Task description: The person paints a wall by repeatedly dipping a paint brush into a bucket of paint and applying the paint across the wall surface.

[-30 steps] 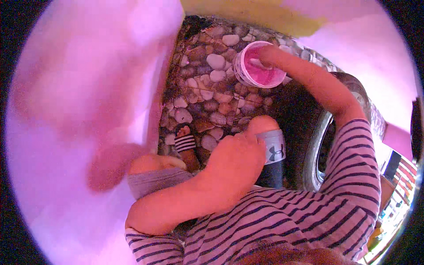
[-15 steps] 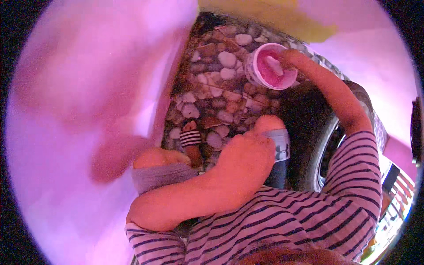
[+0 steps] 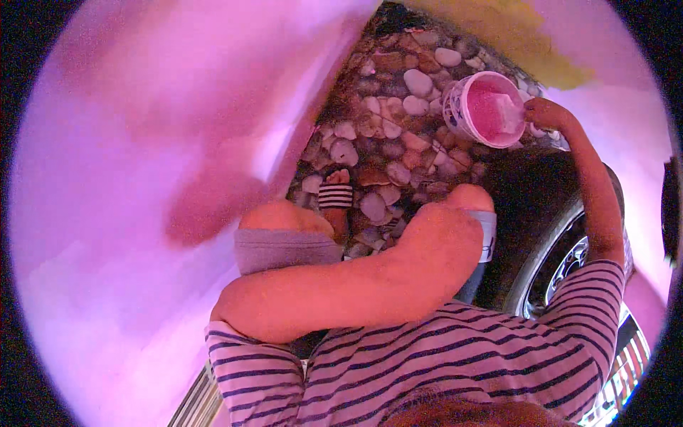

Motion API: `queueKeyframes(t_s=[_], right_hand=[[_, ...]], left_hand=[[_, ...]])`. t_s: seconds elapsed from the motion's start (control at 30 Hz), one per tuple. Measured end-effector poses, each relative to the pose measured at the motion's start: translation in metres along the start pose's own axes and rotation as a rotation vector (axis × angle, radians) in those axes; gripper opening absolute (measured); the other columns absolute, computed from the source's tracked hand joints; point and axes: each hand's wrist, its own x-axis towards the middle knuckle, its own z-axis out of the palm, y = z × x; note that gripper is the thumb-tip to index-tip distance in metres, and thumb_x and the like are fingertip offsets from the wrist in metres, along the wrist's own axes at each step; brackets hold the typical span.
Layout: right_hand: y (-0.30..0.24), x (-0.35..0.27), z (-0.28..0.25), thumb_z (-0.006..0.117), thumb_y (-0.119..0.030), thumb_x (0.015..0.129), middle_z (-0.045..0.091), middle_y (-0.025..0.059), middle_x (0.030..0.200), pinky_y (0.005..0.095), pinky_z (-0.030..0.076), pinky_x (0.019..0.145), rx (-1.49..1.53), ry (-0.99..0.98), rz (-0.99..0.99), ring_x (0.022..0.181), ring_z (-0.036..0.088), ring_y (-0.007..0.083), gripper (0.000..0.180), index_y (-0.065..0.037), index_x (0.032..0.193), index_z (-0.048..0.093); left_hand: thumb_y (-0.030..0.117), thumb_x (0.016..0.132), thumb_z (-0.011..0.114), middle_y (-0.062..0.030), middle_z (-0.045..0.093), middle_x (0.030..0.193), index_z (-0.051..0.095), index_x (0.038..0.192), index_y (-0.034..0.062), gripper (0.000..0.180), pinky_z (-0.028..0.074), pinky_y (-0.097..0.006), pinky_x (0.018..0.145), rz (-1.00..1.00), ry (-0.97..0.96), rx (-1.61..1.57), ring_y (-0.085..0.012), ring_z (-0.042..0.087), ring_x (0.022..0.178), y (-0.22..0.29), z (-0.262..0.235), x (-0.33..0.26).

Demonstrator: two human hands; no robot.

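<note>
A white tub-shaped bucket with a dark pattern on its side stands tilted on the stony ground, with pink inside. A pale, whitish thing lies within it; its kind cannot be made out. At the bucket's right rim is my right hand, its fingers drawn together against the edge and seeming to grip it. My left arm lies across my lap, and my left hand rests by my right knee. The left fingers blend into the knee and do not show clearly.
A black tyre with a spoked wheel stands close on my right. Along the left runs a pale pinkish wall-like surface. My foot in a striped slide rests on the pebble-patterned ground. A yellowish patch shows at the top.
My right hand has come out of the bucket's mouth to its right rim. The whole view has shifted, so the ground and bucket appear farther right. My left arm still lies across my lap.
</note>
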Motion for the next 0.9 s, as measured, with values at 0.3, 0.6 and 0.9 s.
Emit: queueKeyframes(t_s=[0.3,0.6,0.9], right_hand=[[-0.055,-0.093,-0.057,0.057,-0.032,0.093,0.066,0.0212,0.104,0.0405,0.05,0.086,0.445,0.356,0.225,0.095,0.064,0.0349,0.035,-0.001,0.108,0.065],[-0.183,-0.032,-0.109,0.052,-0.035,0.096,0.066,0.0206,0.098,0.0433,0.05,0.083,0.397,0.73,-0.072,0.093,0.064,0.0349,0.036,-0.002,0.106,0.064],[-0.332,0.166,-0.054,0.055,-0.04,0.09,0.066,0.0251,0.092,0.0504,0.052,0.078,0.534,0.752,-0.085,0.087,0.065,0.0442,0.044,0.002,0.096,0.063]], left_hand=[[0.007,0.078,0.055,-0.0216,0.065,0.076,0.064,0.084,-0.0045,0.016,0.055,-0.045,0.059,-0.011,0.092,-0.088,-0.0344,0.068,0.068,-0.001,0.004,-0.002],[0.008,0.078,0.057,-0.0197,0.065,0.08,0.063,0.086,-0.0034,0.016,0.055,-0.043,0.056,-0.015,0.165,-0.033,-0.032,0.069,0.069,-0.001,-0.009,-0.006],[0.013,0.081,0.056,-0.0156,0.065,0.082,0.062,0.09,0.0011,0.015,0.054,-0.04,0.058,0.052,0.176,0.07,-0.0289,0.068,0.073,-0.006,-0.023,-0.014]])
